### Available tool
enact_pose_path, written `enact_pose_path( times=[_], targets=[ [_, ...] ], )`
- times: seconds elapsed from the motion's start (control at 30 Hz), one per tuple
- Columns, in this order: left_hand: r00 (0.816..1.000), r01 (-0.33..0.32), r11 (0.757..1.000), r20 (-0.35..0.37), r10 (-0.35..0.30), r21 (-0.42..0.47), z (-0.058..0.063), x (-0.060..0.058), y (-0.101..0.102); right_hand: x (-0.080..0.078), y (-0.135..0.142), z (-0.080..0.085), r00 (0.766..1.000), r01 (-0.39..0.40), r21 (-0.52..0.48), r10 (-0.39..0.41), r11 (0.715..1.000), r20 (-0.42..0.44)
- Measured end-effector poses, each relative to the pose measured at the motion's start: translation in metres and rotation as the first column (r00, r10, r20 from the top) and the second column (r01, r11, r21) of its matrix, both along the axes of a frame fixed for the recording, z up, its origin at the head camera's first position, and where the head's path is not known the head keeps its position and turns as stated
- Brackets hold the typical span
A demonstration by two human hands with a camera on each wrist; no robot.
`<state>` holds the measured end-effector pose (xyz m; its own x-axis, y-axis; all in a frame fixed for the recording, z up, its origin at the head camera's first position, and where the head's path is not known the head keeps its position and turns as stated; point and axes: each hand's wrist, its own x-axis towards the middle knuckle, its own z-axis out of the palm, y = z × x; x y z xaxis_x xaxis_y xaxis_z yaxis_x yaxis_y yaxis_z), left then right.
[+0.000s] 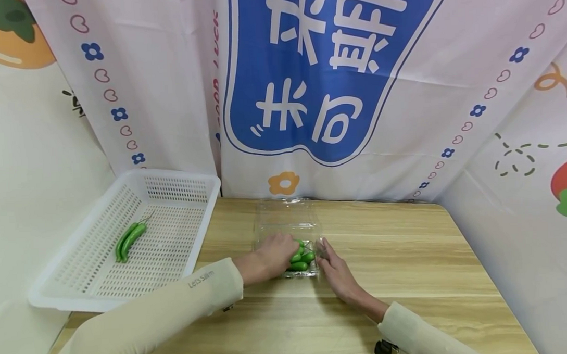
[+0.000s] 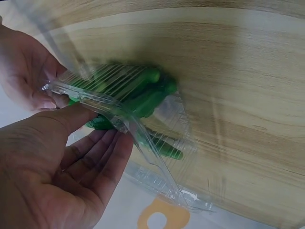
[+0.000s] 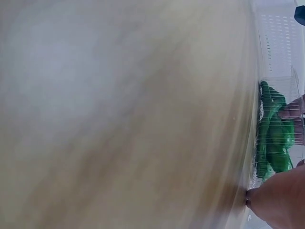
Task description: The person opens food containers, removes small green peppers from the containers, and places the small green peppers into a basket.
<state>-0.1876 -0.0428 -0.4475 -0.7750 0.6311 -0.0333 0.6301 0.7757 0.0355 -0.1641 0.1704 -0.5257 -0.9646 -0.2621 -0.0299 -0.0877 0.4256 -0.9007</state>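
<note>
A clear plastic clamshell box [image 1: 312,273] stands on the table with its lid [image 1: 287,213] raised at the back. Several green chili peppers [image 1: 298,266] lie inside it. My left hand [image 1: 275,253] reaches over the box's left side, and the left wrist view shows its thumb and fingers [image 2: 97,160] around a green pepper [image 2: 99,122] at the box's opening. My right hand [image 1: 337,276] holds the box's right side between thumb and fingers. In the right wrist view, peppers [image 3: 274,133] show through the box wall; part of the right hand [image 3: 281,198] appears below them.
A white perforated plastic basket [image 1: 171,254] stands at the table's left, with two long green peppers [image 1: 130,242] in it. The wooden table [image 1: 384,246] meets a printed cloth backdrop [image 1: 187,97] at its back edge.
</note>
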Motion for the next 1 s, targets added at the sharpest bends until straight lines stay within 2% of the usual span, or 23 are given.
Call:
enact_pose_path(
  times=[0.2,0.47,0.7,1.0],
  targets=[
    [1.000,0.002,0.999,0.000,-0.002,0.039,-0.001,-0.001,-0.003,0.000,0.000,-0.001,1.000,-0.007,0.014,0.008,1.000,-0.011],
    [1.000,-0.006,0.995,0.030,0.003,0.097,0.005,-0.001,-0.005,0.000,-0.001,0.000,1.000,-0.001,0.000,0.001,1.000,0.002],
    [1.000,-0.016,0.995,-0.004,0.016,0.100,0.010,-0.002,-0.005,0.000,0.000,0.001,1.000,-0.007,0.007,0.007,1.000,-0.002],
    [0.999,-0.054,0.992,0.003,0.054,0.115,0.020,-0.005,-0.011,0.001,-0.001,0.002,1.000,-0.002,-0.014,0.002,1.000,0.006]
  ],
)
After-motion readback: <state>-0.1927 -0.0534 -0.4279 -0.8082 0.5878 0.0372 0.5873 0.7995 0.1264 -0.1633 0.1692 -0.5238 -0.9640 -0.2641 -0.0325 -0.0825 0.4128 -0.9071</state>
